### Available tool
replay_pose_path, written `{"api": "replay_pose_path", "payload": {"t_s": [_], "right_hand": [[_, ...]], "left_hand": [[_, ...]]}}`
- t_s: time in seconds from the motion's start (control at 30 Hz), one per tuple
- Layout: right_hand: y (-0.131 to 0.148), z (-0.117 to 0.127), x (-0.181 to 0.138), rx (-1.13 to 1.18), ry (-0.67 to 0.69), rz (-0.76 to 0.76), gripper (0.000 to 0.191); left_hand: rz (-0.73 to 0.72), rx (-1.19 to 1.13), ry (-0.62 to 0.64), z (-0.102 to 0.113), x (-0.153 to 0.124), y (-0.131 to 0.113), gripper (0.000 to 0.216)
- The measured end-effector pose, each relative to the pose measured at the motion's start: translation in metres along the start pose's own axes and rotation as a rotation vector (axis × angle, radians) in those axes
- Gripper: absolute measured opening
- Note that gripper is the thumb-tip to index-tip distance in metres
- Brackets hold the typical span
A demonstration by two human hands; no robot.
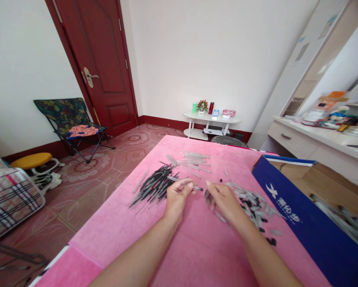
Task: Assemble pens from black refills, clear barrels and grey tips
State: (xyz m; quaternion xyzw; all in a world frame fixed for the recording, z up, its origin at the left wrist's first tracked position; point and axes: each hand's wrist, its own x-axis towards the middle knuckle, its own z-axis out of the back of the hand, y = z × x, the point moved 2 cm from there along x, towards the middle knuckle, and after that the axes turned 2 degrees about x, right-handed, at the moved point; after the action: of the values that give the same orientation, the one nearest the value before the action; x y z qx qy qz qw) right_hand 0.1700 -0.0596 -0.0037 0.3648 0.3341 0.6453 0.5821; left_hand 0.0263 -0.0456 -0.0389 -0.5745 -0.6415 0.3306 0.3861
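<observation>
My left hand (178,196) pinches a slim clear pen barrel (198,188) between thumb and fingers, its black end pointing right. Just to the right, apart from that end, my right hand (223,196) is closed, with something dark and blurred at its fingertips that I cannot make out. A heap of dark pen refills (155,184) spreads beside and behind my left hand. Beyond it lie several clear pen barrels (195,158). Clear pen caps (258,213), mixed with small black plugs (271,241), are scattered to the right of my right hand.
A pink cloth (131,239) covers the table. On its right stands an open blue cardboard box (289,211) with clear pen parts (343,223) inside. A white side table (213,116), a folding chair (74,119) and a yellow stool (32,160) are farther off.
</observation>
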Motion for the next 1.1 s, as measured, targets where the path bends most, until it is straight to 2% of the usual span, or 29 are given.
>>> {"api": "replay_pose_path", "payload": {"t_s": [0.07, 0.13, 0.2, 0.3, 0.37, 0.43, 0.63, 0.77, 0.9, 1.0, 1.1], "right_hand": [[-0.005, 0.022, 0.003, -0.113, -0.091, 0.038, 0.041], [-0.013, 0.047, 0.005, -0.265, -0.158, 0.055, 0.025], [-0.023, 0.067, 0.005, -0.394, -0.143, 0.036, 0.009], [-0.037, 0.079, 0.005, -0.521, -0.035, -0.018, 0.011], [-0.041, 0.075, 0.006, -0.565, -0.013, -0.027, 0.012], [-0.040, 0.066, 0.008, -0.590, -0.052, -0.004, 0.015], [-0.037, 0.032, 0.009, -0.702, -0.086, 0.135, 0.027], [-0.035, 0.028, 0.006, -0.753, -0.110, 0.128, 0.036], [-0.032, 0.025, 0.004, -0.782, -0.019, 0.119, 0.031], [-0.034, 0.022, 0.005, -0.752, 0.001, 0.094, 0.024], [-0.038, 0.025, 0.010, -0.587, -0.099, 0.081, 0.023]], "left_hand": [[-0.004, -0.020, -0.011, 0.001, 0.001, 0.000, 0.028], [-0.003, -0.027, -0.012, 0.001, 0.002, 0.001, 0.028], [0.001, -0.023, -0.009, 0.001, 0.002, 0.002, 0.027], [0.009, -0.014, -0.003, 0.002, 0.003, 0.004, 0.027], [0.011, -0.008, 0.000, 0.002, 0.003, 0.005, 0.027], [0.011, -0.004, 0.001, 0.003, 0.003, 0.006, 0.026], [0.030, -0.012, 0.012, 0.002, 0.002, 0.005, 0.026], [0.042, -0.017, 0.002, 0.001, 0.002, 0.004, 0.028], [0.048, -0.013, 0.011, 0.001, 0.003, 0.004, 0.031], [0.069, -0.006, 0.076, 0.001, 0.001, 0.004, 0.033], [0.109, 0.017, 0.186, -0.002, -0.002, 0.001, 0.036]]}}
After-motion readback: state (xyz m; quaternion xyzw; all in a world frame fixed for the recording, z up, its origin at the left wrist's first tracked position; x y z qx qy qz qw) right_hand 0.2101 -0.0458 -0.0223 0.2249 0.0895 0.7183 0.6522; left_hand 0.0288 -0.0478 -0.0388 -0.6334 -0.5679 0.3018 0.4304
